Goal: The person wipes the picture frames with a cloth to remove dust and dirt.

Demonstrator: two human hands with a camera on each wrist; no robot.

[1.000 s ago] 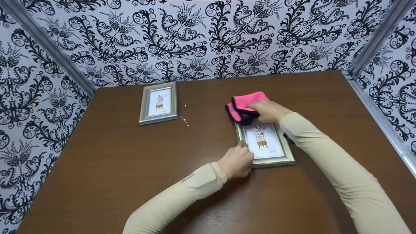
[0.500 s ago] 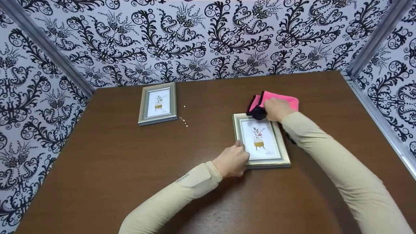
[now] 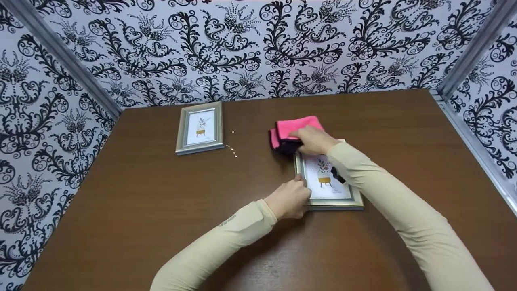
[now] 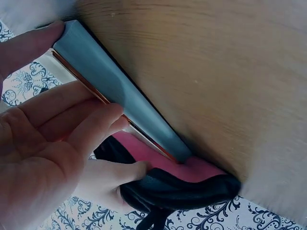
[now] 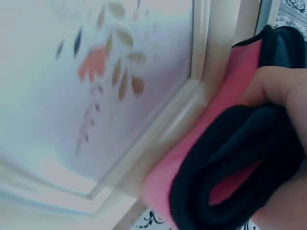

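Note:
A picture frame [image 3: 355,202] with a potted-plant print lies on the brown table at right of centre. My left hand [image 3: 288,200] grips its lower left side, the fingers along the edge in the left wrist view. A folded pink cloth [image 3: 298,124] with black edging is pinched in my right hand [image 3: 316,140]. The cloth lies over the frame's far left corner and sticks out beyond it. In the right wrist view the cloth [image 5: 192,158] presses against the frame's pale border [image 5: 168,115]. My right forearm hides part of the frame's right side.
A second, similar frame [image 3: 179,129] lies at the back left of the table [image 3: 161,202]. Several small pale bits [image 3: 232,150] lie beside it. Patterned walls [image 3: 242,48] with metal corner posts close off the back and sides.
My right hand first slid the cloth rightward along the frame's far edge. Now it has brought the cloth back left to the far left corner. My left hand keeps its grip.

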